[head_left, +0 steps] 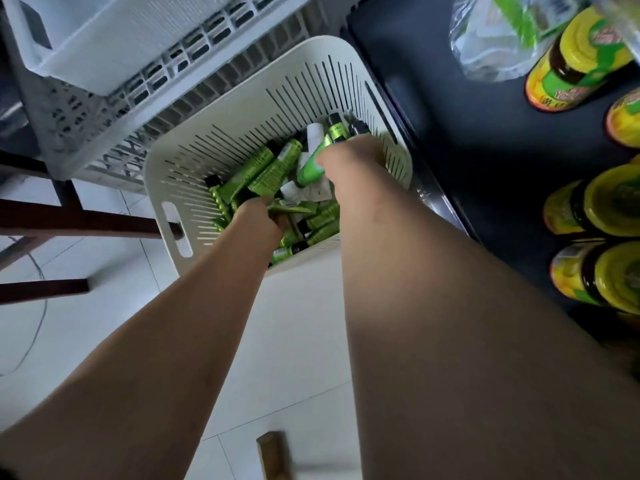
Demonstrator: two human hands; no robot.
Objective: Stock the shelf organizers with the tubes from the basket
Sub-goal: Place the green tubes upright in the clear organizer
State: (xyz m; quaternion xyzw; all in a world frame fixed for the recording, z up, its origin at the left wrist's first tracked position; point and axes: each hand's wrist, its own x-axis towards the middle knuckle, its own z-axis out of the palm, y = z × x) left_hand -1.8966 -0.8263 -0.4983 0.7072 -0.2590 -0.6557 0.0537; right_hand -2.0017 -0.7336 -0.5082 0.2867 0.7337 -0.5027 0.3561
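Note:
A cream slotted basket (pixel 242 112) stands on the floor, holding several green tubes with black caps (pixel 263 171). Both my arms reach down into it. My left hand (pixel 258 220) is low in the basket's near side, its fingers curled into the pile around green tubes. My right hand (pixel 349 157) is deeper, at the far right side, and grips a bright green tube (pixel 311 169) that points down-left from its fingers. The fingertips of both hands are hidden among the tubes.
A dark shelf (pixel 467 140) runs along the right, carrying jars with yellow-green lids (pixel 620 202) and a clear plastic bag (pixel 491 50). White plastic crates (pixel 114 64) are stacked at upper left. Dark wooden legs (pixel 69 220) stand left on the white tiled floor.

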